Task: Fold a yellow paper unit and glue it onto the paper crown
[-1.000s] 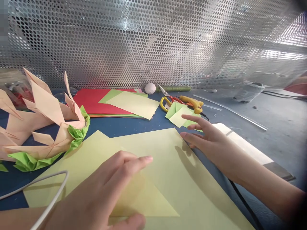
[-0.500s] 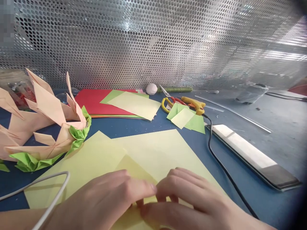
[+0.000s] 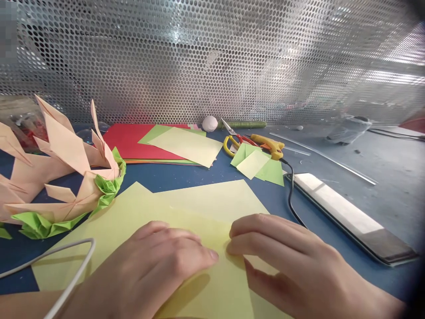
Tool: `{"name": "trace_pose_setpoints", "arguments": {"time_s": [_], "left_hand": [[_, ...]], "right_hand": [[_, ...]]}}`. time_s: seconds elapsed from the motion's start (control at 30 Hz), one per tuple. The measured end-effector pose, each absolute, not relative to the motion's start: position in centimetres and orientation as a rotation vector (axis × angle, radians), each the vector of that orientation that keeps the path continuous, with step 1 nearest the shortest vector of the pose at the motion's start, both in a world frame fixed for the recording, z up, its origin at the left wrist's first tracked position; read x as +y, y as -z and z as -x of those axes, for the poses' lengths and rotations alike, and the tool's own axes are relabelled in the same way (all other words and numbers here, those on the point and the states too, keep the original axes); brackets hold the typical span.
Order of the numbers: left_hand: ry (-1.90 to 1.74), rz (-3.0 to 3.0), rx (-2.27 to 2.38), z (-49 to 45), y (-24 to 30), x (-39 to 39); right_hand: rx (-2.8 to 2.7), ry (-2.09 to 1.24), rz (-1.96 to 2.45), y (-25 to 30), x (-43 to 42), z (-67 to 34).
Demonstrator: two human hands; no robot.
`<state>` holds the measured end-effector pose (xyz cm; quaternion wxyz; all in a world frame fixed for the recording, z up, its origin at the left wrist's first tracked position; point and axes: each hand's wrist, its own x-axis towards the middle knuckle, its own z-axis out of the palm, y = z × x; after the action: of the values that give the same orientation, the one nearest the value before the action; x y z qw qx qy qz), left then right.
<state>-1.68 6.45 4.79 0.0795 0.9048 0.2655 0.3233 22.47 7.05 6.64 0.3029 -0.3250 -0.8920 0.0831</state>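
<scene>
Mesh wall [image 3: 212, 57] backs the blue mat [image 3: 186, 175]. Yellow sheet [image 3: 206, 201] lies flat on the mat, under and just ahead of both hands. Its long axis runs left to right, and a pale, smooth layer is folded over its near part. Left hand [image 3: 156, 266] and right hand [image 3: 292, 270] press palm-down on it, equally near, fingers stretched and tips almost meeting, neither gripping. Paper flower [image 3: 66, 177] stands left, scissors [image 3: 232, 141] beyond.
</scene>
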Motion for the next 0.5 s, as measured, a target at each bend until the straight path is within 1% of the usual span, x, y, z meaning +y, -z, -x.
{"name": "trace_pose_setpoints", "arguments": {"time_s": [0.17, 0.37, 0.5], "left_hand": [[-0.938, -2.780, 0.812, 1.69, -4.92, 6.45], [-0.876, -2.663, 0.939, 2.03, -4.97, 6.45], [-0.842, -2.718, 0.846, 2.30, -4.83, 6.81]], "right_hand": [[-2.446, -0.170, 0.898, -7.08, 7.17, -22.30], [-2.485, -0.168, 0.861, -7.41, 7.20, -22.53], [-2.488, -0.143, 0.947, -7.26, 7.16, -23.13]]}}
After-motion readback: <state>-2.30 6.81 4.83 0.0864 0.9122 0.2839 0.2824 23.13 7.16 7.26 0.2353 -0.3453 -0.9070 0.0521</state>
